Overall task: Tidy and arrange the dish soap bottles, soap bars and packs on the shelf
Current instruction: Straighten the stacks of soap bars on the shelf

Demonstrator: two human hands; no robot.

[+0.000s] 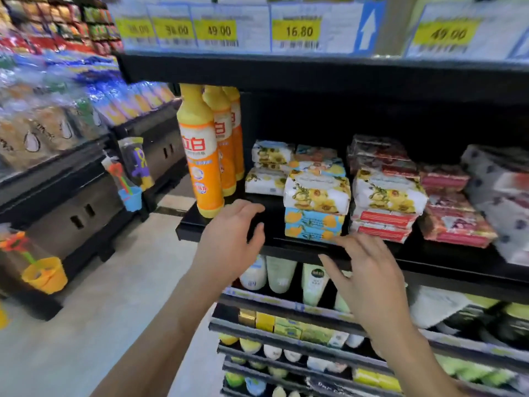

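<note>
Three orange dish soap bottles stand in a row at the left end of the black shelf. To their right lie stacked soap packs: a sunflower pack on an orange-print pack at the front, more sunflower packs behind, and a sunflower pack on red packs further right. My left hand hovers with relaxed fingers just in front of the front bottle. My right hand is spread open below the orange-print pack, at the shelf's front edge. Neither hand holds anything.
Dark red packs and a grey wrapped bundle fill the shelf's right side. Price tags hang on the shelf above. Lower shelves carry bottles and boxes. Across the aisle at left stands a display of bagged goods.
</note>
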